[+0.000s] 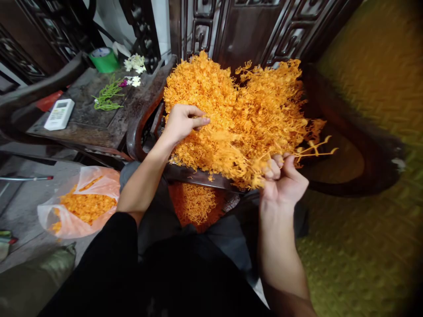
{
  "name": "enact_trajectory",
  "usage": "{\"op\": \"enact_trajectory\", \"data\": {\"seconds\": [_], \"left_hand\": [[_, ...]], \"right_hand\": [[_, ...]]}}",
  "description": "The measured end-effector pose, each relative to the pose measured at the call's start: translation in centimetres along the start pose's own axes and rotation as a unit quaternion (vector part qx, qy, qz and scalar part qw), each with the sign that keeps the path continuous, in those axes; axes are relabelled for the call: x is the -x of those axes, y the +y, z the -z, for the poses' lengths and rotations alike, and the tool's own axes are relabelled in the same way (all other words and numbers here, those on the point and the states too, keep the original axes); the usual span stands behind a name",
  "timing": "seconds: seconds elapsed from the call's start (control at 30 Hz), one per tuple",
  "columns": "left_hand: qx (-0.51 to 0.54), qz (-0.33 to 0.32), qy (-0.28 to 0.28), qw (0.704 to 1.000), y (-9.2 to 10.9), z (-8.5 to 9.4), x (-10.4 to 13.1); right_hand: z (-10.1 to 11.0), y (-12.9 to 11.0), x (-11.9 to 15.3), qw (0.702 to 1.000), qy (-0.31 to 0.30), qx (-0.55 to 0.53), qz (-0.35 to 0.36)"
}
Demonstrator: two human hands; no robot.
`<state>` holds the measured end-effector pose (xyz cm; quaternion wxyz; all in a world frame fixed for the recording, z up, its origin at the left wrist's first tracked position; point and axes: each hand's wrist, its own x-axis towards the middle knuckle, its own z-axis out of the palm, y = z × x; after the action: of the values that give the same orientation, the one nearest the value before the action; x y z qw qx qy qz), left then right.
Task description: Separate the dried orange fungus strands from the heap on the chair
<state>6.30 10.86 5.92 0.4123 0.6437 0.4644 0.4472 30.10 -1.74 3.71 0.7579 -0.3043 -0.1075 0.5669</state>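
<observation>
A big heap of orange, many-branched sprigs (208,83), which look like plastic flower stems, covers the seat of a dark carved wooden chair in front of me. My right hand (282,182) is closed around an orange sprig (317,153); its bare stem ends stick out to the right, and its bushy part spreads left over the heap. Over the heap's left side, my left hand (185,122) has its thumb and forefinger pinched together. Whatever lies between those fingertips is too small to make out.
On the wooden side table (99,125) lie a white remote control (60,114), green tape (105,60), green stems (109,94) and white flowers (135,64). A plastic bag (110,176) of orange pieces stands on the floor at left. More orange sprigs (196,202) sit below the seat.
</observation>
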Motion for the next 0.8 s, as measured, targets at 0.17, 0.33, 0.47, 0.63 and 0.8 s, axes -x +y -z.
{"op": "enact_trajectory", "data": {"seconds": [0.17, 0.33, 0.47, 0.63, 0.8], "left_hand": [[0.077, 0.036, 0.046, 0.995, 1.0, -1.1, -1.9], [0.096, 0.017, 0.124, 0.987, 1.1, -1.8, -3.8], [0.095, 0.000, 0.209, 0.973, 1.3, 0.3, -5.4], [0.139, 0.038, 0.030, 0.989, 2.3, 0.6, -7.0], [0.018, 0.052, 0.019, 0.998, 2.4, 0.4, -10.3]], "right_hand": [[0.2, -0.6, -0.4, 0.999, -0.004, -0.007, -0.034], [0.5, -2.1, 0.4, 1.000, 0.000, 0.008, -0.024], [2.1, -4.1, 1.2, 0.999, 0.013, 0.023, 0.038], [2.9, -4.4, 1.1, 0.998, -0.036, 0.030, 0.043], [3.0, -3.4, 0.2, 0.998, -0.058, -0.001, 0.031]]}}
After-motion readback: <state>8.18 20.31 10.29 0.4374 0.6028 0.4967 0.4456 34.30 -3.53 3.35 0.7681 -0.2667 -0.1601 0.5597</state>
